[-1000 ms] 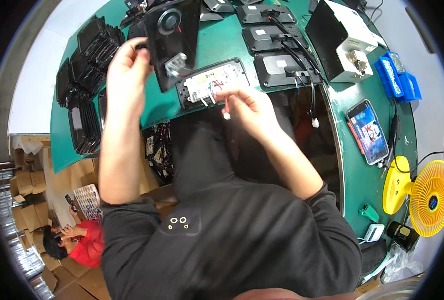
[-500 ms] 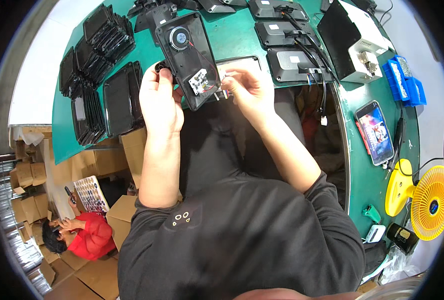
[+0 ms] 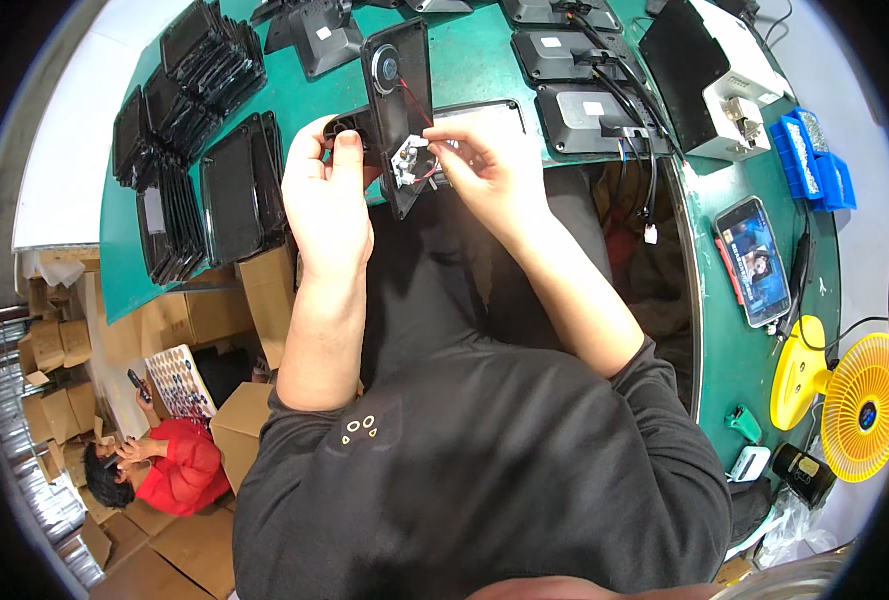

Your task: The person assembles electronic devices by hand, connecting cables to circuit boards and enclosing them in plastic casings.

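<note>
Above the front part of the green worktop (image 3: 474,65), between the two hands, a black cover (image 3: 388,118) is held up in a tilted position. On several flat black units (image 3: 570,132) at the right back, white labels (image 3: 592,107) are seen, but their print is too small to be read. Characters are also shown on the lit screen of the phone (image 3: 752,258) at the right, over a coloured picture. On the black shirt (image 3: 484,470), two pale rings with two small drop shapes below them are printed.

The long axis of the cover is directed mostly away from the person, with a slight slant. The end with the round speaker (image 3: 385,68) is pointed to the far side, and the end with the small white part (image 3: 405,162) is pointed to the person. The inner face is turned toward the right, and a thin red wire (image 3: 414,99) is seen along it. By the left hand (image 3: 332,195) the cover is gripped at its left side, with the thumb bent over a black projecting piece. The fingertips of the right hand (image 3: 496,170) are brought close together beside the white part; whether something is pinched there cannot be told. Behind this hand, an open black housing (image 3: 512,108) is partly hidden.
</note>
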Demonstrator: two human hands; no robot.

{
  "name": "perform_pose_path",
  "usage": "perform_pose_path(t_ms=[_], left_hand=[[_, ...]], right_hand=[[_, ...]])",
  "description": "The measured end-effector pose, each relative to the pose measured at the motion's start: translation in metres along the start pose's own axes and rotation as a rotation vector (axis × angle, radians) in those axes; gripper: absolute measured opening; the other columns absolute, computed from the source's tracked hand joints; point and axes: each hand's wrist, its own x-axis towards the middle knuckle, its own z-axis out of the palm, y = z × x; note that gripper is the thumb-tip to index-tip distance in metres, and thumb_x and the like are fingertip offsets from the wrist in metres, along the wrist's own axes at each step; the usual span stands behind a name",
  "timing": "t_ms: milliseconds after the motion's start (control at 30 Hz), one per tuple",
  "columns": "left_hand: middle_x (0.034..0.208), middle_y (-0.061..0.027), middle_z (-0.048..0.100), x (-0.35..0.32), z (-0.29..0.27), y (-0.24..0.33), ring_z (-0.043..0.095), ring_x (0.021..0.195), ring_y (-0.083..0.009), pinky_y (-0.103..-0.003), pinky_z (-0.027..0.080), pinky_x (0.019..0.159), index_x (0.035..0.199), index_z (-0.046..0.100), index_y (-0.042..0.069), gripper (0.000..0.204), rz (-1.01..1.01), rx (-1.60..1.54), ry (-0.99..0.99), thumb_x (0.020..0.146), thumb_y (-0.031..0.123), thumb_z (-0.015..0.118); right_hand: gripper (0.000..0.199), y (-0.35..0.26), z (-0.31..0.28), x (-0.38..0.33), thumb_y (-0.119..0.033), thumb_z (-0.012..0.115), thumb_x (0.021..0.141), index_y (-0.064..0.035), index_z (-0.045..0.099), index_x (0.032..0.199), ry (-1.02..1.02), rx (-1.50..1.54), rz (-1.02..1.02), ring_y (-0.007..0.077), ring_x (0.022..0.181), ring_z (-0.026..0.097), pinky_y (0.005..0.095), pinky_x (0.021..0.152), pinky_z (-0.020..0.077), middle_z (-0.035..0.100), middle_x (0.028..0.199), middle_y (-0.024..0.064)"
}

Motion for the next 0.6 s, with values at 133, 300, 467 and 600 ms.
perform_pose_path(t_ms=[133,300,467,600], left_hand=[[0.092,-0.0032,0.062,0.0026,-0.0002,0.0005,0.060,0.076,-0.0082,-0.024,0.053,0.064,0.108,0.057,0.002,0.015,-0.010,0.001,0.014,0.095,0.009,0.054],[0.091,-0.0053,0.062,0.0016,0.0021,0.0013,0.061,0.074,-0.0089,-0.026,0.056,0.065,0.107,0.056,-0.002,0.014,-0.035,0.001,0.035,0.095,0.004,0.051],[0.090,-0.0045,0.061,0.0010,0.0021,0.0002,0.060,0.073,-0.0080,-0.025,0.055,0.066,0.107,0.056,-0.002,0.014,-0.025,0.042,0.046,0.095,0.004,0.051],[0.092,-0.0049,0.061,0.0006,0.0029,-0.0015,0.059,0.074,-0.0077,-0.025,0.054,0.067,0.107,0.055,-0.001,0.014,0.005,0.052,0.048,0.096,0.004,0.050]], right_hand=[[0.011,-0.0010,-0.0010,-0.0003,-0.015,0.071,0.078,-0.0112,0.066,0.087,-0.006,-0.136,-0.093,0.0205,0.067,0.059,0.0311,0.060,0.0468,0.058,0.071,0.0040],[0.011,-0.0064,-0.0047,0.0000,-0.017,0.070,0.079,-0.0127,0.064,0.087,-0.028,-0.300,-0.184,0.0229,0.070,0.060,0.0330,0.061,0.0483,0.059,0.076,0.0037],[0.012,-0.0093,-0.0036,-0.0006,-0.017,0.069,0.080,-0.0119,0.062,0.088,-0.031,-0.345,-0.234,0.0233,0.072,0.061,0.0337,0.063,0.0495,0.059,0.079,0.0036],[0.011,-0.0053,0.0003,-0.0008,-0.017,0.068,0.080,-0.0112,0.062,0.087,-0.014,-0.370,-0.266,0.0230,0.072,0.061,0.0337,0.063,0.0496,0.059,0.080,0.0037]])
